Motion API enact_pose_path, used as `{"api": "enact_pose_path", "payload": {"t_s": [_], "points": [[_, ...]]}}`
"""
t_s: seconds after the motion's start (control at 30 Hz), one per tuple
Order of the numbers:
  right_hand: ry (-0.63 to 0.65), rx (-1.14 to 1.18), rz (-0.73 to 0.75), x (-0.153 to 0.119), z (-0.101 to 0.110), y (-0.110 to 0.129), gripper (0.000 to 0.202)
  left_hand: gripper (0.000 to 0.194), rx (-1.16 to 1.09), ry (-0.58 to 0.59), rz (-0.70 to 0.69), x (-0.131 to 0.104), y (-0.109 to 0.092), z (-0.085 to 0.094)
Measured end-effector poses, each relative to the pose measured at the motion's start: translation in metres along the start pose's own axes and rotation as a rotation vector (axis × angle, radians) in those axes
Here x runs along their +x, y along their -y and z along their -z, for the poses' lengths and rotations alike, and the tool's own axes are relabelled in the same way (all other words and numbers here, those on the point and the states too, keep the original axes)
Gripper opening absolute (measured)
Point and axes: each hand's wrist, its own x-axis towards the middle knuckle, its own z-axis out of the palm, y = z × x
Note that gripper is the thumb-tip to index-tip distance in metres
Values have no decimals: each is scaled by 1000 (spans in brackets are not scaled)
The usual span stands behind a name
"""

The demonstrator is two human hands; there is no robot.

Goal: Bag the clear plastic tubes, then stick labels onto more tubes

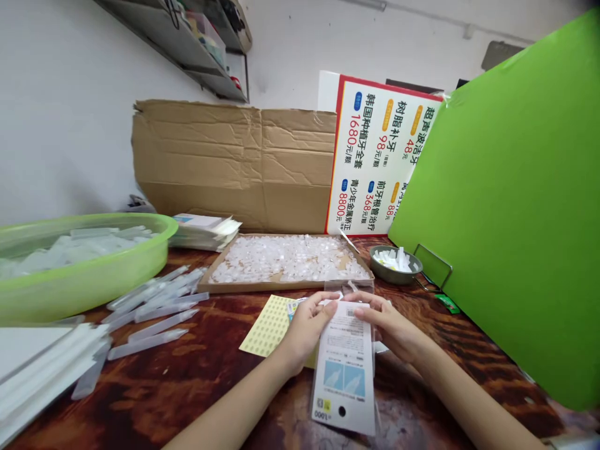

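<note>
A white printed packaging card (345, 356) in a clear plastic sleeve hangs between my hands, its hole end toward me. My left hand (307, 328) pinches the far left corner between thumb and fingers. At the far right edge, my right hand (394, 325) has its thumb on the card and its fingers curled at the sleeve's far end. Both hands are closed on it. Something small and white between the fingertips is too unclear to name. Under my left hand lies a yellow sticker sheet (268, 325), partly covered.
Beyond my hands stands a shallow cardboard tray (253, 287) of small clear plastic pieces. A green basin (140, 269) and loose translucent tubes (159, 325) are to the left, near stacked white cards (47, 381). On the right are a grey bowl (396, 274) and a green panel (506, 206).
</note>
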Motion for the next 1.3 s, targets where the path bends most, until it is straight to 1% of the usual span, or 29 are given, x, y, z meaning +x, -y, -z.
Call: {"api": "enact_pose_path", "payload": {"t_s": [0.07,0.1,0.2,0.3,0.37,0.47,0.53,0.6,0.67,0.77,0.83,0.9,1.07,1.3], "points": [[1,20,-30,0,0,3,37,41,4,-30,23,-1,-4,0],[-19,41,-37,1,0,4,37,40,11,-37,27,-1,-5,1],[-118,106,-40,4,0,3,40,39,29,-62,25,1,-9,0],[-184,116,-14,5,0,2,35,41,28,-82,25,1,-11,0],[-177,129,33,2,0,2,32,42,5,-71,36,0,-14,1],[-136,161,98,-2,1,5,28,44,-26,-17,35,-4,-20,2],[-139,170,129,-5,1,7,23,43,-29,18,18,-6,-25,3],[-168,164,165,-6,1,9,15,39,-24,30,-9,-8,-29,4],[-189,134,213,-7,0,10,9,29,-18,20,-44,-9,-31,5],[-165,60,318,-9,0,11,6,13,-7,8,-95,-10,-31,5],[-128,23,378,-10,1,12,10,9,-8,11,-115,-12,-31,4],[-97,2,410,-12,2,13,14,11,-11,10,-130,-13,-31,3],[-20,10,434,-13,4,13,18,11,-59,31,-137,-16,-33,1],[28,50,458,-14,4,14,21,15,-81,85,-107,-18,-34,0]]}}
